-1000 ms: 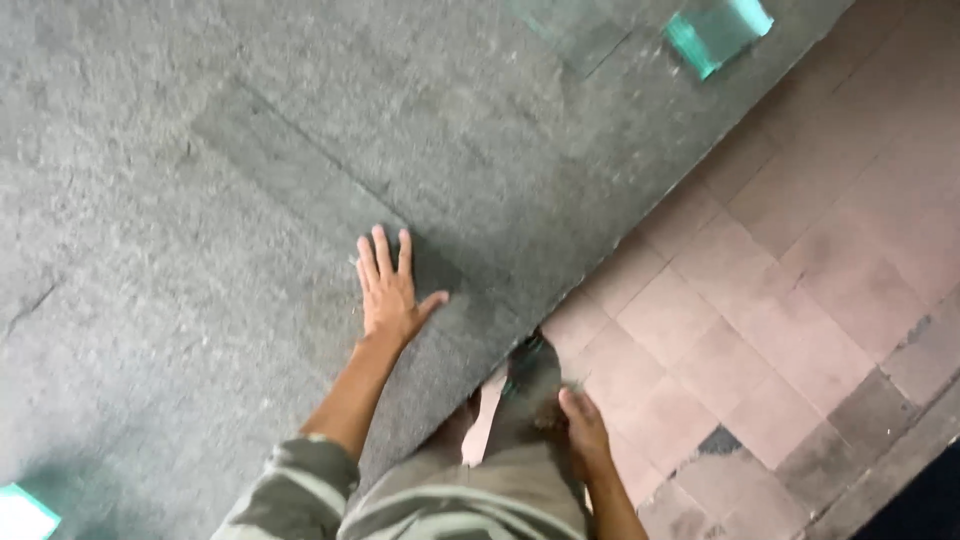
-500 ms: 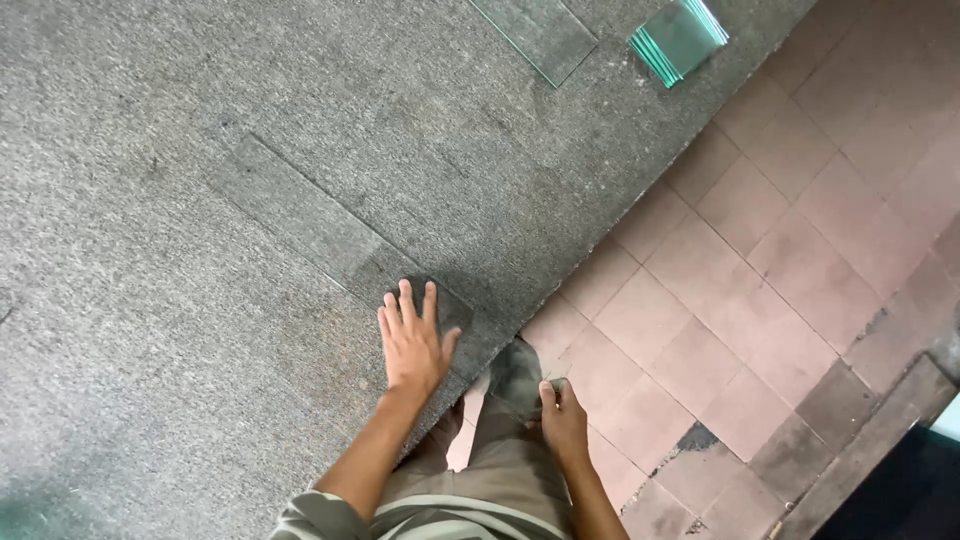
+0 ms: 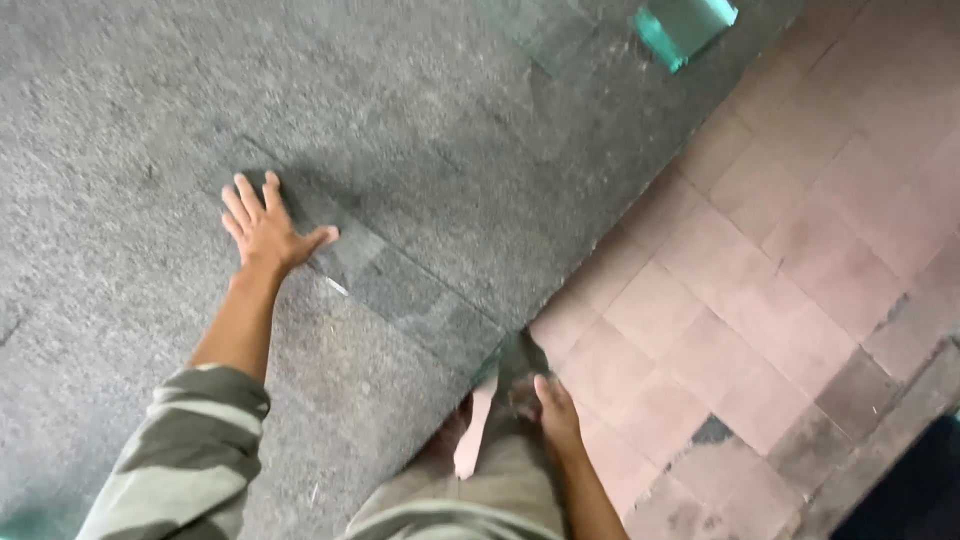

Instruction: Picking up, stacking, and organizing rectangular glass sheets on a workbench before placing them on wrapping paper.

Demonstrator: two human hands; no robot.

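A long narrow strip of clear glass (image 3: 400,285) lies slantwise on a grey felt-covered table (image 3: 120,120); it shows as a darker band. My left hand (image 3: 265,230) rests flat on the strip's far end, fingers spread. My right hand (image 3: 555,412) is at the table's edge and grips the strip's near end, which juts a little past the edge. The fingertips there are partly hidden behind the glass. My left arm wears a grey striped sleeve (image 3: 185,455).
Two more glass pieces lie at the table's far edge: a green-edged stack (image 3: 685,25) and a clear pane (image 3: 530,40). To the right, below the table's edge, is a pinkish tiled floor (image 3: 780,280). My trouser leg and foot (image 3: 475,440) stand against the table.
My left hand has slid along the glass strip, away from my body and from my right hand. My right hand has stayed at the strip's near end.
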